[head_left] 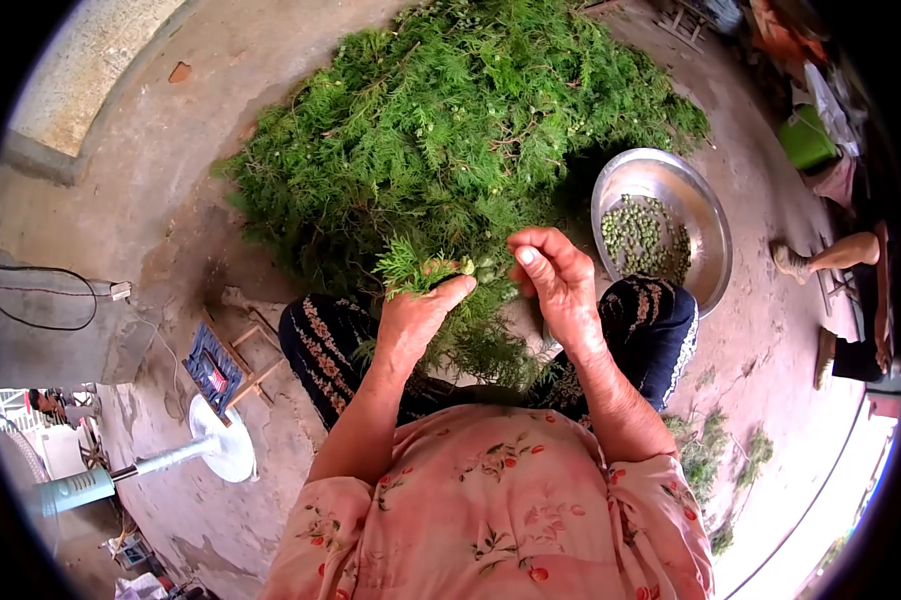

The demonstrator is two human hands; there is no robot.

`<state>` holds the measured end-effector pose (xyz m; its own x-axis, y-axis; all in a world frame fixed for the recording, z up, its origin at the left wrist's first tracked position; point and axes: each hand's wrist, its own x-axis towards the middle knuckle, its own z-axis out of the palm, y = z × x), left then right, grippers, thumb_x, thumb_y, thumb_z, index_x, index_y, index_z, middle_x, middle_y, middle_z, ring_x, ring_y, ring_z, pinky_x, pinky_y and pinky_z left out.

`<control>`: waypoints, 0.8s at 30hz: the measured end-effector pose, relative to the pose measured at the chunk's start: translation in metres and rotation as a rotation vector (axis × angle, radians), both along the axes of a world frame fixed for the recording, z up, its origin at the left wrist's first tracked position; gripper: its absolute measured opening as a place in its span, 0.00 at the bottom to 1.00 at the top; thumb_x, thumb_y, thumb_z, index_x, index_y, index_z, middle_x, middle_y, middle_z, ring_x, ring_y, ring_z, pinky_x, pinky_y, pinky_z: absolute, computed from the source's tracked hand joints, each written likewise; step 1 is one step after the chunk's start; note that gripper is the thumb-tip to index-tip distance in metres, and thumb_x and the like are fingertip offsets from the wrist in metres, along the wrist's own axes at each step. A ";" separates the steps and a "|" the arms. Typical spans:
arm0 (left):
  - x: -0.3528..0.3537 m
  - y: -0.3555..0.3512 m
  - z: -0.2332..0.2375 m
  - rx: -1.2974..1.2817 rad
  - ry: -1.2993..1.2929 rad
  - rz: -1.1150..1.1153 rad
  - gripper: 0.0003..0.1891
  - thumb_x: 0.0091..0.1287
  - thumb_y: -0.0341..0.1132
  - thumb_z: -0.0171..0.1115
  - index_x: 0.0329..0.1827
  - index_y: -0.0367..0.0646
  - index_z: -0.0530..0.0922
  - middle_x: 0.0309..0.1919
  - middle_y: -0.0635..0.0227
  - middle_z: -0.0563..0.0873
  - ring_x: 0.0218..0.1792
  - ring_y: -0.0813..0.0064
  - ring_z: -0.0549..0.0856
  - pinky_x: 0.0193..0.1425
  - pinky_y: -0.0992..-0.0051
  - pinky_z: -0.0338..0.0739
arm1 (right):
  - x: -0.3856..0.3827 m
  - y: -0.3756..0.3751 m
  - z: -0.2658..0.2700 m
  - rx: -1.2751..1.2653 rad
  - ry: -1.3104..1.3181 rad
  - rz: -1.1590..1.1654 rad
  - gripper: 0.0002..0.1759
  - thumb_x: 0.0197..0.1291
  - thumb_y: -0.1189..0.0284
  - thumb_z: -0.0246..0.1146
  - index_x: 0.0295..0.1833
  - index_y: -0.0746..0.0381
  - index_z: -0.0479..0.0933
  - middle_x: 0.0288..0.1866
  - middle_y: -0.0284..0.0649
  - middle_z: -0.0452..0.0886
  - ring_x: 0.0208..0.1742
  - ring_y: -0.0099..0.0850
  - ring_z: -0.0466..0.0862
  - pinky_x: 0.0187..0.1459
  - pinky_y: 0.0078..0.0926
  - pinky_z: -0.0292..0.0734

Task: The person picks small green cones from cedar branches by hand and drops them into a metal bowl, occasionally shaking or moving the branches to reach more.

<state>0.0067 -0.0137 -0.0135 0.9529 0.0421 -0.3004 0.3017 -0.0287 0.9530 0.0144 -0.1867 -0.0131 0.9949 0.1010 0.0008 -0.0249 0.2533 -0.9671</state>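
My left hand (417,318) is closed on a conifer sprig (402,264), whose flat green leaves stick out past the fingers. A small pale green cone (467,267) shows by the thumb tip. Just to the right, apart from the sprig, my right hand (562,285) has its thumb and fingers curled together; whatever they may pinch is hidden. Both hands are over my lap, in front of a large heap of cut conifer branches (450,130). A wide metal basin (712,235) to the right holds many small green cones (642,232).
A small wooden stool (255,355) and a standing fan (220,440) are at the left. Loose sprigs (757,455) lie on the concrete floor at the right. Another person's leg (845,252) shows at the far right, near a green container (806,138).
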 end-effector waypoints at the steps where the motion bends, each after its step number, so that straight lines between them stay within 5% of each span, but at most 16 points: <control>1: -0.001 0.000 -0.002 0.039 -0.001 0.038 0.13 0.52 0.26 0.67 0.41 0.36 0.78 0.35 0.68 0.82 0.35 0.79 0.80 0.39 0.82 0.74 | -0.003 -0.001 -0.005 -0.118 -0.126 -0.079 0.08 0.57 0.74 0.61 0.43 0.64 0.76 0.35 0.32 0.77 0.29 0.17 0.74 0.31 0.12 0.71; 5: -0.003 -0.004 -0.002 0.160 -0.192 -0.005 0.11 0.53 0.35 0.67 0.34 0.38 0.80 0.28 0.69 0.83 0.28 0.80 0.79 0.34 0.78 0.74 | -0.010 0.015 -0.007 -0.373 -0.354 -0.056 0.13 0.47 0.74 0.68 0.40 0.64 0.77 0.34 0.37 0.78 0.36 0.27 0.76 0.37 0.22 0.75; 6: -0.002 -0.005 -0.004 0.148 -0.224 -0.009 0.11 0.53 0.37 0.67 0.33 0.38 0.80 0.25 0.68 0.83 0.26 0.80 0.79 0.32 0.77 0.74 | -0.011 0.021 -0.012 -0.274 -0.324 -0.091 0.15 0.46 0.74 0.69 0.41 0.64 0.77 0.34 0.39 0.78 0.36 0.29 0.77 0.39 0.23 0.74; 10: -0.003 -0.010 0.006 0.427 -0.422 -0.125 0.10 0.54 0.36 0.65 0.31 0.38 0.78 0.19 0.67 0.80 0.21 0.77 0.78 0.28 0.75 0.73 | -0.007 0.020 -0.004 -0.404 -0.326 -0.125 0.14 0.49 0.70 0.67 0.42 0.64 0.78 0.33 0.39 0.77 0.37 0.29 0.76 0.39 0.23 0.73; 18: -0.010 -0.009 0.011 0.426 -0.251 -0.176 0.10 0.55 0.32 0.65 0.37 0.38 0.79 0.29 0.71 0.82 0.30 0.82 0.77 0.35 0.79 0.72 | -0.003 0.020 -0.006 -0.239 -0.155 0.018 0.13 0.53 0.72 0.64 0.44 0.65 0.77 0.33 0.33 0.76 0.32 0.19 0.74 0.35 0.16 0.71; 20: -0.012 -0.007 0.002 0.177 -0.167 -0.086 0.10 0.55 0.33 0.65 0.36 0.38 0.79 0.29 0.71 0.82 0.30 0.82 0.78 0.35 0.79 0.72 | -0.003 0.017 0.004 0.093 0.273 0.139 0.10 0.55 0.73 0.63 0.43 0.63 0.77 0.32 0.31 0.78 0.29 0.17 0.74 0.29 0.12 0.70; 22: -0.010 -0.003 -0.005 -0.224 -0.020 0.003 0.09 0.52 0.30 0.67 0.35 0.39 0.79 0.31 0.73 0.82 0.32 0.82 0.78 0.37 0.81 0.73 | -0.001 0.015 -0.004 0.277 0.321 0.166 0.10 0.55 0.73 0.62 0.43 0.62 0.77 0.32 0.31 0.78 0.29 0.17 0.74 0.26 0.12 0.69; 24: -0.008 -0.002 -0.004 -0.280 -0.026 -0.008 0.09 0.52 0.29 0.67 0.35 0.39 0.79 0.31 0.73 0.82 0.31 0.83 0.78 0.36 0.81 0.72 | 0.001 0.009 -0.011 0.589 0.388 0.220 0.10 0.56 0.74 0.62 0.44 0.62 0.76 0.34 0.33 0.79 0.29 0.19 0.76 0.25 0.13 0.69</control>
